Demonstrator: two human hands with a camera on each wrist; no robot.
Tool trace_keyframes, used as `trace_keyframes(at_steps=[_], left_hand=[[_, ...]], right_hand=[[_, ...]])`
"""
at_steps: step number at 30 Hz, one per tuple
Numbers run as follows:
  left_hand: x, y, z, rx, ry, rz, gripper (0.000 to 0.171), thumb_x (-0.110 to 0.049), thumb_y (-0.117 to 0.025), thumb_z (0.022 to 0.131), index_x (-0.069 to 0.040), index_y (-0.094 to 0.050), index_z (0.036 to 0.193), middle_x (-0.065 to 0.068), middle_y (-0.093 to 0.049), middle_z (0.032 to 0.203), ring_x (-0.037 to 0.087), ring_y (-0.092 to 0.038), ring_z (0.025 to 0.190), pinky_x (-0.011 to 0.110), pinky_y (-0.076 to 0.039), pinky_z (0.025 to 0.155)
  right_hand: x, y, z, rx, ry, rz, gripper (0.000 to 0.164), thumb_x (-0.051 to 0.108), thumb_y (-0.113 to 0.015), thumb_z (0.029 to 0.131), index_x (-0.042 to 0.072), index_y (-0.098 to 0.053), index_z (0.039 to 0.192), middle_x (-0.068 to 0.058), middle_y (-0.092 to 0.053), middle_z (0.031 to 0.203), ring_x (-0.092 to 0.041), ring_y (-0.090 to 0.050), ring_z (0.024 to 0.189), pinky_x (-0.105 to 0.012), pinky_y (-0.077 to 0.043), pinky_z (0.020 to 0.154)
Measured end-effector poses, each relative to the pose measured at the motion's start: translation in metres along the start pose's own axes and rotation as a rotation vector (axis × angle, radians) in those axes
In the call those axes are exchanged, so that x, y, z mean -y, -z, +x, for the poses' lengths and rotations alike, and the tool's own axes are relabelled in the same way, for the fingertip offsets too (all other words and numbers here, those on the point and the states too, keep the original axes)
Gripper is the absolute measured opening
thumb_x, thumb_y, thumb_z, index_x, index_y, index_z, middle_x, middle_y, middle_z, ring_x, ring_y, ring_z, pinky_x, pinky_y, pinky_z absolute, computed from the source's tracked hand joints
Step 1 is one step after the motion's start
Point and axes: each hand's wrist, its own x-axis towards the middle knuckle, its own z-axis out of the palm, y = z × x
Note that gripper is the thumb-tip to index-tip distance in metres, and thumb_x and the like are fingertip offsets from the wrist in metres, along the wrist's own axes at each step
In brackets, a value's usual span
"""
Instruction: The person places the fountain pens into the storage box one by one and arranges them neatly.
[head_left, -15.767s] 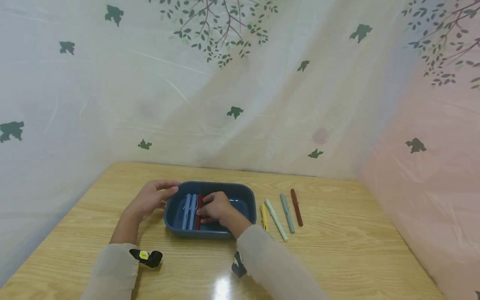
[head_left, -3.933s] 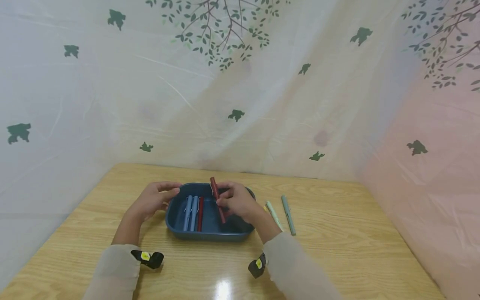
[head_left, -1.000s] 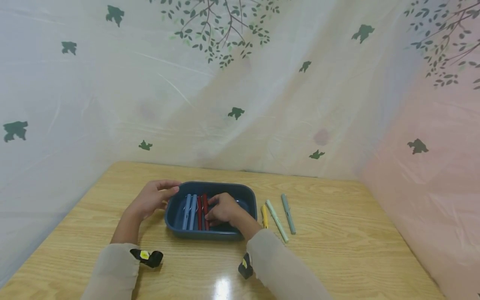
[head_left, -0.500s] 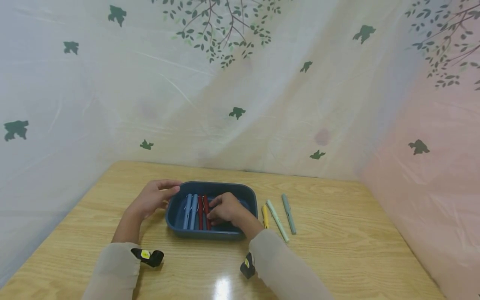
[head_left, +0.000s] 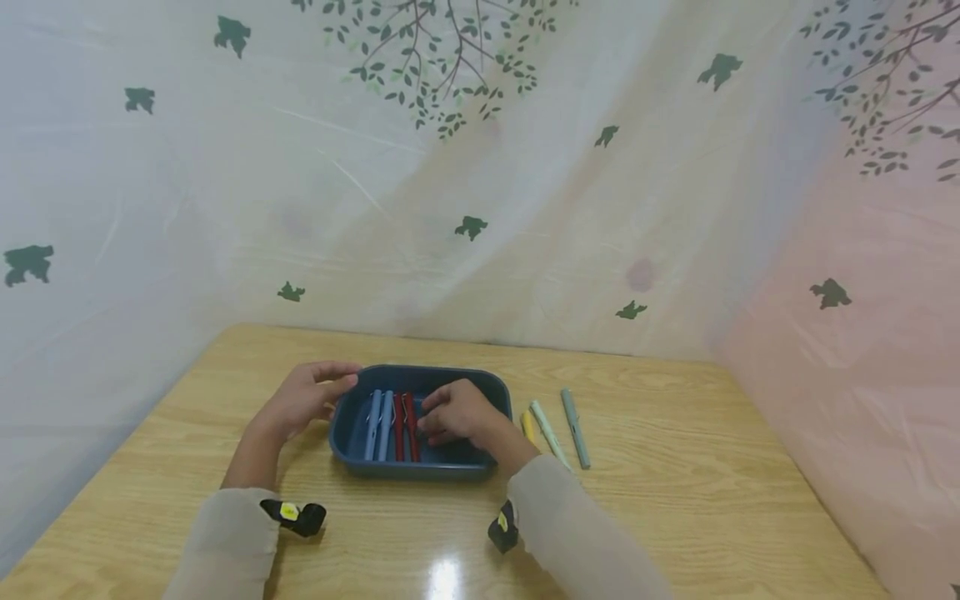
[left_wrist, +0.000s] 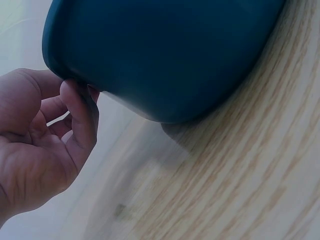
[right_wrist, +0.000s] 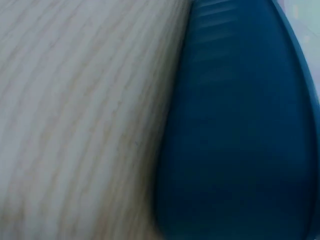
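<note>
A dark blue rectangular tray (head_left: pixel 420 472) stands on the wooden table. Inside its left half, two light blue pens (head_left: pixel 379 425) and two dark red pens (head_left: pixel 407 427) lie side by side, lengthwise away from me. At the tray's left back corner, my left hand (head_left: pixel 306 396) holds the rim; in the left wrist view, the fingers of my left hand (left_wrist: pixel 45 135) grip that corner. My right hand (head_left: pixel 463 414) is over the tray's right half, its fingertips just right of the nearer red pen and holding nothing visible. The right wrist view shows only the tray's outer wall (right_wrist: pixel 235 125) and the table.
To the right of the tray lie a yellow pen (head_left: pixel 528 427), partly hidden by my right arm, a pale green pen (head_left: pixel 550 431) and a grey-green pen (head_left: pixel 575 428). A printed curtain (head_left: pixel 480 183) hangs behind the table (head_left: pixel 675 467).
Earlier, my right hand brought a second red pen from the table's right side into the tray, beside the first. It has now let go and drawn slightly right; my left hand stays.
</note>
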Motion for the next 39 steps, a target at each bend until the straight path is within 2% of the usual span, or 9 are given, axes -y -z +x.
trace_keyframes(at_steps=[9, 16, 25, 34, 39], left_hand=[[-0.001, 0.000, 0.000, 0.003, 0.001, -0.011, 0.046, -0.025, -0.061, 0.105, 0.003, -0.056, 0.141, 0.023, -0.063, 0.133, 0.024, -0.065, 0.101, 0.038, -0.059, 0.079], [-0.001, -0.001, -0.001, -0.001, 0.000, -0.019, 0.046, -0.025, -0.062, 0.104, 0.003, -0.057, 0.140, 0.023, -0.064, 0.130, 0.023, -0.066, 0.099, 0.037, -0.059, 0.078], [0.000, -0.001, 0.000, -0.007, -0.009, -0.017, 0.046, -0.026, -0.062, 0.104, 0.002, -0.057, 0.140, 0.022, -0.064, 0.131, 0.025, -0.066, 0.100, 0.037, -0.058, 0.077], [0.001, -0.001, 0.000, -0.003, -0.010, -0.039, 0.046, -0.025, -0.063, 0.104, 0.002, -0.058, 0.140, 0.023, -0.063, 0.132, 0.024, -0.066, 0.101, 0.037, -0.058, 0.077], [0.001, 0.000, -0.001, -0.005, -0.010, -0.024, 0.046, -0.026, -0.063, 0.104, 0.001, -0.058, 0.140, 0.022, -0.063, 0.133, 0.024, -0.066, 0.104, 0.038, -0.058, 0.078]], right_hand=[[0.009, 0.013, -0.005, -0.014, 0.065, -0.017, 0.035, -0.007, -0.069, 0.091, -0.010, -0.063, 0.125, -0.018, -0.074, 0.097, -0.036, -0.073, 0.093, -0.040, -0.061, 0.077], [0.014, 0.024, -0.008, -0.008, 0.115, -0.008, 0.039, -0.008, -0.068, 0.092, -0.014, -0.059, 0.129, -0.029, -0.071, 0.109, -0.043, -0.070, 0.103, -0.044, -0.060, 0.083], [0.014, 0.042, -0.012, -0.023, 0.147, -0.032, 0.037, -0.007, -0.066, 0.094, -0.013, -0.058, 0.130, -0.019, -0.073, 0.104, -0.044, -0.067, 0.108, -0.039, -0.061, 0.080], [0.009, 0.059, -0.020, -0.056, 0.152, -0.075, 0.035, -0.003, -0.066, 0.096, -0.010, -0.060, 0.130, -0.018, -0.071, 0.106, -0.042, -0.067, 0.108, -0.039, -0.060, 0.082], [0.006, 0.067, -0.023, -0.057, 0.174, -0.072, 0.035, -0.005, -0.064, 0.096, -0.011, -0.059, 0.131, -0.023, -0.070, 0.110, -0.043, -0.067, 0.108, -0.039, -0.060, 0.083]])
